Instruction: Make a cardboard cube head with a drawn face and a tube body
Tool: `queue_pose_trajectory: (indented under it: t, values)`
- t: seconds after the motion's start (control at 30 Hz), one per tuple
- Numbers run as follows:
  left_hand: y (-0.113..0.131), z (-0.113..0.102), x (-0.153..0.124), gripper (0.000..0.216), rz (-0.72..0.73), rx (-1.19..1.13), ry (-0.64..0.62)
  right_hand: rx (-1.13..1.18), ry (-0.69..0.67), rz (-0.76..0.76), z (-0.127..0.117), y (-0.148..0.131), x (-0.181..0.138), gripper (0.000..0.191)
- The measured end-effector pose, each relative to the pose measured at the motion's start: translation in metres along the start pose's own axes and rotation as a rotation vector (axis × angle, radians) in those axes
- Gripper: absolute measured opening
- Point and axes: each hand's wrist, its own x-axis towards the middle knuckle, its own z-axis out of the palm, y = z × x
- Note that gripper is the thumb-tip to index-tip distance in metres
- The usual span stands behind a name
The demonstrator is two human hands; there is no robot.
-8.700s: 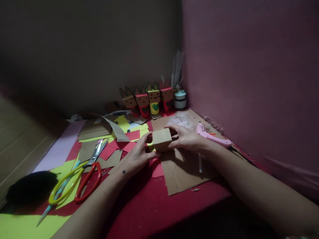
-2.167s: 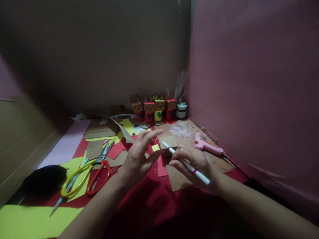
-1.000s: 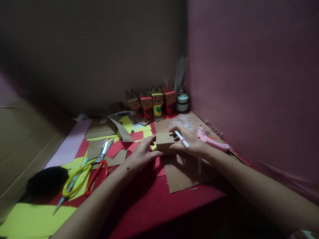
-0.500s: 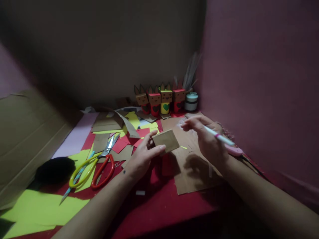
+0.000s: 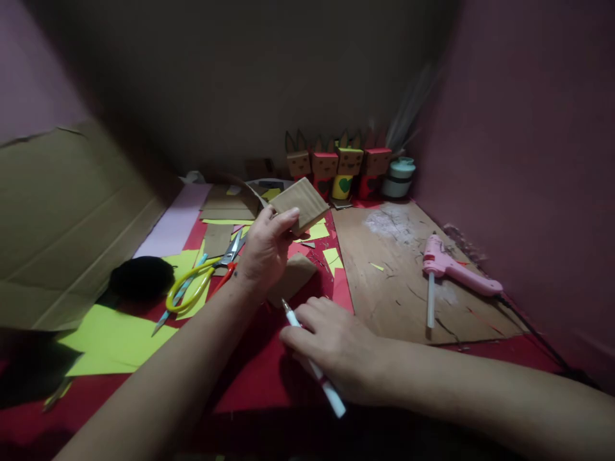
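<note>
My left hand (image 5: 266,246) grips a small cardboard box (image 5: 302,203), tilted, with the thumb on its near face. Lower and to the right, my right hand (image 5: 331,346) is closed around a white pen (image 5: 321,376), whose tip points up and to the left. Under the left hand a loose cardboard piece (image 5: 295,276) lies on the red table surface (image 5: 259,378). Scissors (image 5: 211,275) with one yellow and one red handle rest left of the left wrist, which partly hides them.
A pink glue gun (image 5: 444,266) lies on a cardboard sheet (image 5: 384,301) at right. Several box-headed paper figures (image 5: 343,166) stand at the back beside a pale jar (image 5: 398,176). Black yarn (image 5: 141,277), yellow paper (image 5: 115,339) and a cardboard panel (image 5: 77,218) are at left.
My left hand has raised the cardboard box, while my right hand has moved down and left with the pen, uncovering the glue gun. The view has shifted too.
</note>
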Motion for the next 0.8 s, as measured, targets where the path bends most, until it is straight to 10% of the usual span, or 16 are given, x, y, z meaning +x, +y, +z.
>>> queue_pose_trajectory:
  t: [0.43,0.63,0.8]
  values:
    - [0.016,-0.007,0.002,0.053,0.035,0.039,0.012,-0.014,0.072,0.008,-0.032,0.045,0.006,0.027]
    - [0.008,-0.001,-0.013,0.078,-0.069,0.055,-0.085,0.545,0.672,0.340,-0.075,0.045,-0.020,0.023]
    - [-0.005,0.008,-0.031,0.077,-0.253,0.088,-0.207,0.844,0.850,0.464,-0.086,0.032,-0.011,0.013]
